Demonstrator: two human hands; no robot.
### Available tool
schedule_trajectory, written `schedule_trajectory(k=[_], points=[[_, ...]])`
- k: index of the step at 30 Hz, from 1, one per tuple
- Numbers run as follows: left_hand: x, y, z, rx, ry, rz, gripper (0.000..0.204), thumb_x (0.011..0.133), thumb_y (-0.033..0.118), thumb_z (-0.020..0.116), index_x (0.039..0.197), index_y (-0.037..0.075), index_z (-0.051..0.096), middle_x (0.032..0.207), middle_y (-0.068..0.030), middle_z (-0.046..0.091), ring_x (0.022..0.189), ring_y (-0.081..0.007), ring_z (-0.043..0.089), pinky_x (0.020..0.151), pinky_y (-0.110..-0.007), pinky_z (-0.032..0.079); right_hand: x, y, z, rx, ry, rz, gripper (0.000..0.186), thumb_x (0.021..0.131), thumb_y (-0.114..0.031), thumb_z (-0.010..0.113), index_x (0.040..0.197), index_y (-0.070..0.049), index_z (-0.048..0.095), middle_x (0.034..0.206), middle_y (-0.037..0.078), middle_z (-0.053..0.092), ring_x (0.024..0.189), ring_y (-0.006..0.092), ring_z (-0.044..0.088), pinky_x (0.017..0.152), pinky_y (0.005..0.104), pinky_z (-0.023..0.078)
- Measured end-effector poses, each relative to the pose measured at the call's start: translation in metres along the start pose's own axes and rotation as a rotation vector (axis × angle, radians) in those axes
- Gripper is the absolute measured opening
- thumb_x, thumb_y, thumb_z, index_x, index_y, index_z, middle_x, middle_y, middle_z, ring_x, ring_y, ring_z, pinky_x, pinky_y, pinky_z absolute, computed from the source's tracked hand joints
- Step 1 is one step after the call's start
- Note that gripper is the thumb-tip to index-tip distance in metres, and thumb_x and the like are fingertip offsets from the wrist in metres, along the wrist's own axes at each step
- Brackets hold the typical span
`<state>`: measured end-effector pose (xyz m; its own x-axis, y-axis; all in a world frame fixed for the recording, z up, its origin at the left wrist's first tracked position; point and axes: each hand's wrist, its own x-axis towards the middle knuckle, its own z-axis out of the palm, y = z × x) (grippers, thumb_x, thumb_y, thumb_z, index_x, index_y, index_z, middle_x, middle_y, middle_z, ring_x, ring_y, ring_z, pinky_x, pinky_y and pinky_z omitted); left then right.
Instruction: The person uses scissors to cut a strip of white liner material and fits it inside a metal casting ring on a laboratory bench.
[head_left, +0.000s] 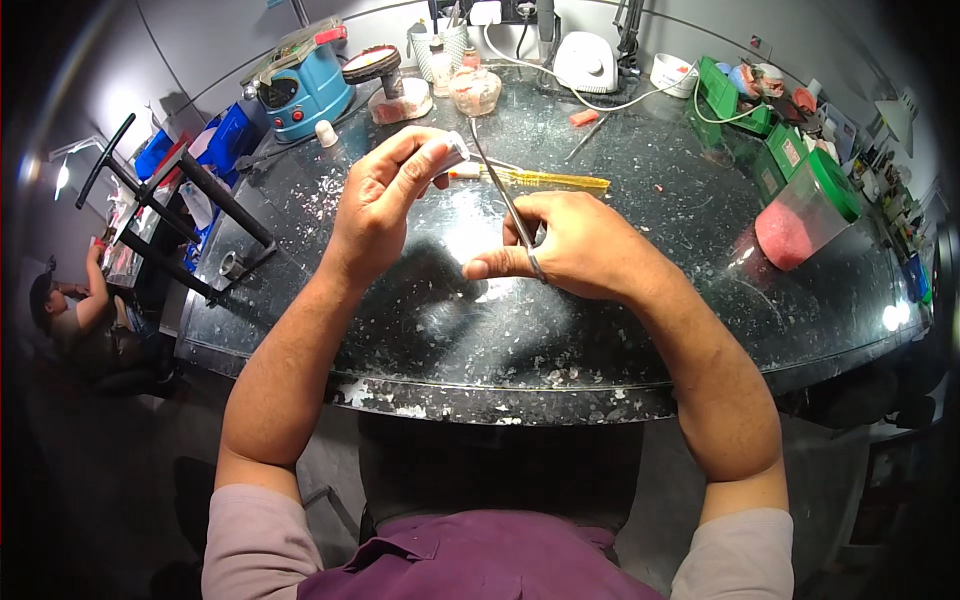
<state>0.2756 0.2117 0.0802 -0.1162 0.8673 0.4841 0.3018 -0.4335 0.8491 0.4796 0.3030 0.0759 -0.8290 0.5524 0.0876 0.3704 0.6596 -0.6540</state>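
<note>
My left hand (pixel 385 190) is closed, pinching a small clear cup (pixel 455 152) between thumb and fingers above the bench. The cup is tilted, and what it holds is hidden. My right hand (pixel 575 240) is wrapped round a long thin metal spatula (pixel 497 185). Its dark handle end shows by the palm, and its tip points up and away, just right of the cup. Beyond both hands a yellow translucent stick-like tool (pixel 560 181) lies on the bench. A glass jar with pinkish stains (pixel 474 92) stands behind the spatula's tip.
On the black speckled bench (pixel 480 345) a clear jar of pink powder with a green lid (pixel 805 212) leans at right. Green boxes (pixel 735 95) stand behind it. At far left are a blue machine (pixel 305 95) and a black metal frame (pixel 185 215). Another person (pixel 85 320) sits beyond.
</note>
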Motion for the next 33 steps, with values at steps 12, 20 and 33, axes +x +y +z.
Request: schedule_trajectory(k=[12,20,33], points=[[-0.004,-0.012,0.001,-0.132,-0.108,-0.087,0.023,0.094,0.026,0.066,0.102,0.004,0.066,0.087,0.0029,0.056,0.080,-0.0054,0.050,0.072,-0.022,0.041,0.002,-0.012,0.007,0.099,0.193,-0.007,0.047,0.077,-0.043,0.083,0.091,-0.001,0.068,0.075,0.007,0.064,0.072,0.0180,0.062,0.069,0.0304,0.048],[-0.005,-0.023,0.009,-0.250,-0.260,-0.084,0.029,0.100,0.032,0.059,0.101,0.003,0.063,0.087,0.0002,0.060,0.084,-0.0079,0.054,0.077,-0.025,0.045,0.007,0.000,0.011,0.684,0.365,-0.061,0.014,0.088,-0.015,0.077,0.091,-0.005,0.067,0.075,-0.005,0.059,0.061,0.0015,0.048,0.052,0.0171,0.036],[-0.007,-0.022,0.010,-0.040,-0.245,-0.043,0.035,0.095,0.035,0.067,0.106,0.001,0.062,0.098,-0.0077,0.066,0.095,-0.0131,0.061,0.087,-0.031,0.049,0.006,0.003,0.010,0.681,0.314,-0.093,0.015,0.087,-0.013,0.077,0.092,-0.003,0.066,0.074,-0.007,0.056,0.061,0.0008,0.045,0.053,0.0175,0.032]])
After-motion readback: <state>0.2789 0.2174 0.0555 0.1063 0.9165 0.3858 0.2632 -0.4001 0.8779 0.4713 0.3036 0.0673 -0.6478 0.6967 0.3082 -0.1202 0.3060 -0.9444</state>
